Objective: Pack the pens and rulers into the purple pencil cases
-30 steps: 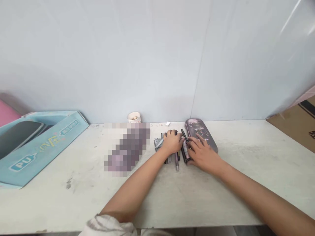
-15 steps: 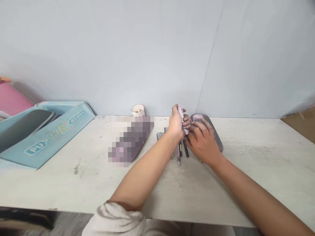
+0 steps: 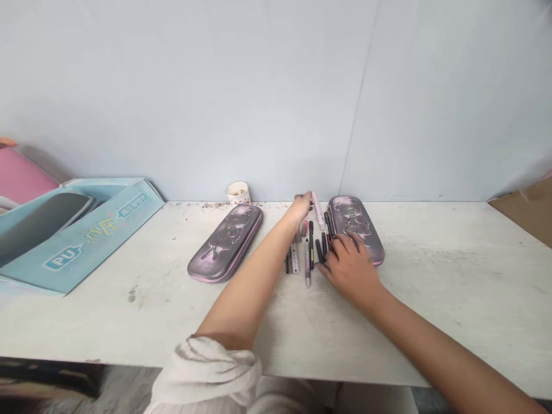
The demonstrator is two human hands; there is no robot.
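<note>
My left hand (image 3: 303, 205) is at the back of the table, fingers closed at the upper end of a pale pink tube (image 3: 319, 213). Fingers apart, my right hand (image 3: 351, 267) rests palm down by the black pens (image 3: 324, 244) and the near end of the right pencil case (image 3: 351, 213). Its fingertips partly cover the pens. Between the hands lie a long black pen (image 3: 311, 244), a grey-purple pen (image 3: 307, 264), a clear ruler (image 3: 295, 259) and a small pinkish item (image 3: 305, 228). My left forearm hides part of this group.
A second dark purple pencil case (image 3: 226, 244) lies closed to the left. Behind it stands a paper cup (image 3: 238, 193) beside dark crumbs. An open light-blue box (image 3: 99, 236) fills the far left, and a cardboard box (image 3: 526, 215) sits at the right edge.
My left hand has moved back and left, bringing the pink tube down from between both hands. My right hand has come slightly nearer, away from the tube, uncovering more pens and the right case.
</note>
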